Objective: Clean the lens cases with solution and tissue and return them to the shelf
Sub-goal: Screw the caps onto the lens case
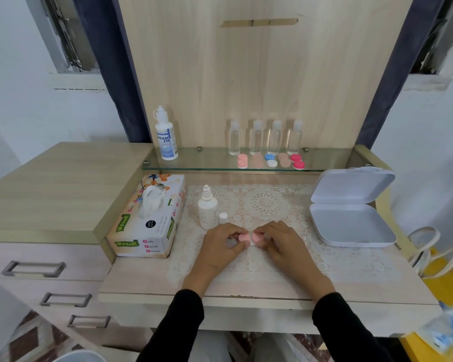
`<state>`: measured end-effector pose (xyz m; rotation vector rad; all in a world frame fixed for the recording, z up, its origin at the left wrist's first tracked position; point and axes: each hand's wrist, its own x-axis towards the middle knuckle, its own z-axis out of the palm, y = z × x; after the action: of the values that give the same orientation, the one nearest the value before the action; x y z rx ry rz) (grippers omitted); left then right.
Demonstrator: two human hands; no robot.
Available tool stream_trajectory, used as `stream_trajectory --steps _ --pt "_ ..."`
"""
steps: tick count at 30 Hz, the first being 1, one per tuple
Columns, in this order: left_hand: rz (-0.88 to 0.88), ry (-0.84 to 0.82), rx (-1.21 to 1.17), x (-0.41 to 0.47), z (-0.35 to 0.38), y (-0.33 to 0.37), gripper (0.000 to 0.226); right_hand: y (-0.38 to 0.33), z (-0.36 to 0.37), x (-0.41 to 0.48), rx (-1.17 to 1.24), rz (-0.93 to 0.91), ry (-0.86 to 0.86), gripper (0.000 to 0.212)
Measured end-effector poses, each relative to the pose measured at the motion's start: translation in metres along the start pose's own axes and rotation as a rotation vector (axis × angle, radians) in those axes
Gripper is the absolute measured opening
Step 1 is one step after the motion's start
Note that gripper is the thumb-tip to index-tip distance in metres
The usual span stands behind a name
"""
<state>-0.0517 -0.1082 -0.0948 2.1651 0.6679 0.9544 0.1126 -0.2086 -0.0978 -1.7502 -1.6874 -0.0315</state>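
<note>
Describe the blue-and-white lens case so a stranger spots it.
Look at the glass shelf against the wooden panel. Before its four clear bottles lies a row of lens cases. The middle case alone has a blue and a white cap; the others are pink or red.

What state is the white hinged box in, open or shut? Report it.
Open. The white hinged box has its lid tilted back, so the inside of its base shows.

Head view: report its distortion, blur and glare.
Head view: wide-angle bowing bends the desk edges and curtains outward; light is soft and even, with faint shadows under the left hand and right hand pinching the pink lens case; the glass shelf shows faint reflections, no harsh glare; the blue-and-white packet at lower right is smeared.
</note>
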Motion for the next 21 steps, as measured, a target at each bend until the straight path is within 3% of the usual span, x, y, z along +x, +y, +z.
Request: stream_trajectory --steps 8,15,21 --pt "0.0 0.002 -0.005 0.0006 0.0004 -0.0008 0.025 -0.0024 0.0003 0.001 -0.03 0.074 0.005 0.042" --pt "0.007 0.005 -0.005 0.0 0.0003 -0.0014 0.024 -0.0007 0.0 -0.0019 -0.007 0.022 0.017 0.021" --pt "0.013 -0.002 0.0 -0.0005 -0.0001 -0.0007 0.024 0.0006 0.0001 -0.0005 0.012 0.053 0.021 0.034"
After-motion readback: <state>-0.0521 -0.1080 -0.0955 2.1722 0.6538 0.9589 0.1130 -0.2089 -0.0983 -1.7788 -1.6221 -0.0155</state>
